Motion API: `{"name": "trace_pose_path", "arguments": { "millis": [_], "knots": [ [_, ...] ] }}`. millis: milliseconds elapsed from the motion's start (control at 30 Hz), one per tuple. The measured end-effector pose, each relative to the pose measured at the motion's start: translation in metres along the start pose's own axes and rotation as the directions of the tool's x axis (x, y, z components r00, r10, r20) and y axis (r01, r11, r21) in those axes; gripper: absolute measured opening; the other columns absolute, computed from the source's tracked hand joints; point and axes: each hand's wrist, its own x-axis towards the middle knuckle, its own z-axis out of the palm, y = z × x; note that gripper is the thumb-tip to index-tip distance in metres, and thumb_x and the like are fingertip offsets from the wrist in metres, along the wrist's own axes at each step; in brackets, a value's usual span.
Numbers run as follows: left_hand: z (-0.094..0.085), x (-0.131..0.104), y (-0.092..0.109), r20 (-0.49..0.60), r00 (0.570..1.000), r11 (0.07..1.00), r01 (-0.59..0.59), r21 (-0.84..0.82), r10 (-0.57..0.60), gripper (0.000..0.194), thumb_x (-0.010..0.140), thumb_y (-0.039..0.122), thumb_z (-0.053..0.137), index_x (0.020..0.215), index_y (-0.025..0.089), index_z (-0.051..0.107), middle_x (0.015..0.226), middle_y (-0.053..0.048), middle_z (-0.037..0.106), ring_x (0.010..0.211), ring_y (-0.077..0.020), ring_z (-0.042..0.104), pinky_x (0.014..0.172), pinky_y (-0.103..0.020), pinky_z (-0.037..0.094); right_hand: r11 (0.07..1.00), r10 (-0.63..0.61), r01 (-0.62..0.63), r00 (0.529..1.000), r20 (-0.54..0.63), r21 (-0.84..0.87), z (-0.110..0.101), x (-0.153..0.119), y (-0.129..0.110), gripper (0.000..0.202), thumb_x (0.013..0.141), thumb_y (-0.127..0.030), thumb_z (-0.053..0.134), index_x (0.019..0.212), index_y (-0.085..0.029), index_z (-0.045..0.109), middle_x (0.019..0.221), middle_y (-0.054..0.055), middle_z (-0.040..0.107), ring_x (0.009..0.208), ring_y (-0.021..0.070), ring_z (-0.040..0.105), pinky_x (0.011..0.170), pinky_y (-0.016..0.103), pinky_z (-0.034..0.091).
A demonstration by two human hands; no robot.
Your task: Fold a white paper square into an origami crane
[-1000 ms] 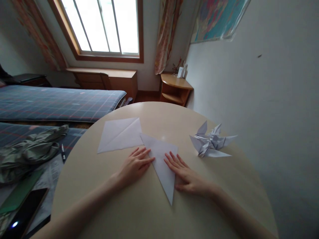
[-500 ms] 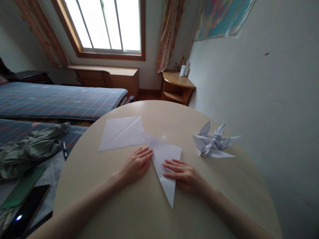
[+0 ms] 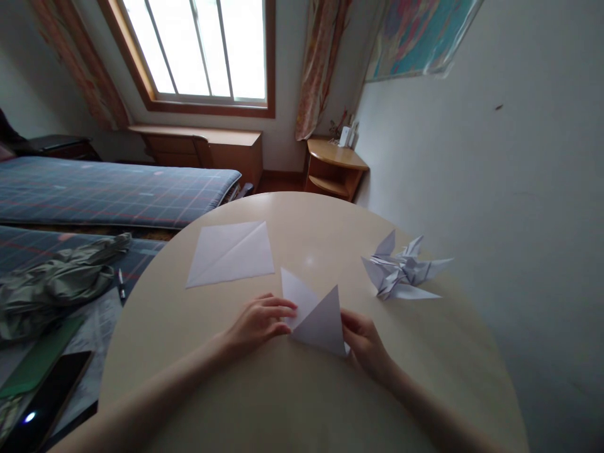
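Note:
A white sheet of paper [image 3: 322, 324] is between my two hands over the round table. A flap of it stands up in a point, and another pointed part leans back behind it. My left hand [image 3: 258, 322] has its thumb and fingers at the paper's left corner, gripping it. My right hand [image 3: 365, 343] holds the right edge; its fingertips are partly hidden behind the paper. Just beyond my left hand, a flat white sheet [image 3: 231, 253] with a diagonal crease lies on the table. To the right sits a cluster of folded paper cranes [image 3: 401, 267].
The pale round table [image 3: 302, 402] stands close to a white wall on the right. At left are a plaid mattress [image 3: 141, 195], crumpled clothing [image 3: 56, 283], a pen [image 3: 121, 283], a green folder [image 3: 42, 358] and a phone [image 3: 51, 396]. A corner shelf [image 3: 336, 154] stands beyond the table.
The paper between my hands lay flat as a kite-like shape; its near point is now lifted and folded upward. My right hand moved from its top to its right edge.

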Motion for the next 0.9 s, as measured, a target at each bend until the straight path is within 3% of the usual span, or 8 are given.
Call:
{"name": "trace_pose_path", "arguments": {
  "millis": [100,233,367,500,633,733,833,900],
  "knots": [
    [-0.001,-0.001,0.007,-0.003,1.000,0.994,-0.006,-0.109,0.006,0.042,0.084,0.055,0.045,0.089,0.021,0.070,0.098,-0.006,0.070,0.085,-0.0168,0.066,0.078,-0.029,0.052,0.983,0.099,-0.085,0.992,-0.078,0.162,0.004,0.000,0.002,0.031,0.069,-0.047,0.064,0.078,-0.017,0.069,0.067,0.003,0.067,0.057,0.0180,0.058,0.050,0.028,0.047],
    [0.005,-0.001,0.012,-0.102,0.994,0.987,-0.046,-0.151,0.031,0.029,0.080,0.046,0.059,0.082,0.019,0.070,0.092,-0.008,0.071,0.081,-0.0165,0.067,0.074,-0.027,0.053,0.914,0.239,-0.185,0.965,-0.112,0.361,0.007,0.001,0.003,0.028,0.067,-0.043,0.066,0.076,-0.016,0.066,0.062,0.002,0.065,0.051,0.0171,0.057,0.048,0.027,0.046],
    [0.009,0.000,0.013,-0.208,0.975,0.986,-0.108,-0.125,0.080,0.024,0.085,0.034,0.055,0.075,0.017,0.068,0.080,-0.007,0.071,0.070,-0.0137,0.065,0.065,-0.023,0.052,0.884,0.211,-0.174,0.977,-0.038,0.433,0.000,0.003,0.000,0.045,0.076,-0.060,0.049,0.081,-0.018,0.063,0.072,0.008,0.069,0.063,0.0223,0.064,0.056,0.033,0.050],
    [0.009,0.001,0.016,-0.263,0.962,0.992,-0.102,-0.080,0.078,0.023,0.087,0.031,0.054,0.073,0.017,0.065,0.076,-0.005,0.070,0.067,-0.0120,0.064,0.064,-0.021,0.051,0.934,0.063,-0.098,0.992,0.114,0.343,-0.010,0.003,-0.005,0.073,0.070,-0.079,0.033,0.101,-0.018,0.059,0.091,0.014,0.069,0.085,0.0293,0.064,0.069,0.040,0.050],
    [0.011,0.000,0.021,-0.323,0.946,0.999,-0.001,-0.052,-0.016,0.024,0.087,0.031,0.053,0.070,0.016,0.062,0.076,-0.005,0.069,0.067,-0.0121,0.065,0.062,-0.020,0.050,0.957,-0.101,0.078,0.993,0.068,0.280,-0.010,-0.003,-0.005,0.073,0.058,-0.077,0.055,0.107,-0.023,0.058,0.105,0.011,0.065,0.100,0.0298,0.058,0.082,0.040,0.045],
    [0.013,-0.001,0.026,-0.357,0.932,0.998,0.044,-0.047,-0.058,0.026,0.086,0.030,0.054,0.065,0.016,0.058,0.082,-0.007,0.068,0.073,-0.0138,0.065,0.066,-0.022,0.051,0.984,-0.050,0.048,0.999,0.009,0.172,-0.005,-0.006,-0.006,0.052,0.061,-0.058,0.070,0.097,-0.022,0.061,0.096,0.008,0.066,0.092,0.0256,0.059,0.081,0.036,0.045],
    [0.016,-0.004,0.030,-0.357,0.933,0.997,0.009,-0.081,-0.037,0.026,0.084,0.028,0.056,0.061,0.016,0.055,0.086,-0.007,0.067,0.076,-0.0140,0.065,0.069,-0.022,0.052,0.999,0.010,-0.006,0.994,-0.112,0.040,0.000,-0.005,-0.005,0.026,0.073,-0.044,0.066,0.079,-0.020,0.061,0.082,0.005,0.062,0.080,0.0202,0.057,0.072,0.031,0.046],
    [0.019,-0.006,0.032,-0.359,0.933,0.993,-0.008,-0.119,-0.035,0.023,0.081,0.025,0.060,0.062,0.015,0.054,0.086,-0.006,0.066,0.076,-0.0133,0.064,0.070,-0.022,0.052,0.999,-0.028,0.023,0.983,-0.181,-0.027,0.002,-0.002,-0.004,0.023,0.074,-0.042,0.065,0.074,-0.019,0.061,0.089,0.005,0.057,0.084,0.0192,0.055,0.073,0.029,0.045]
  ]
}}
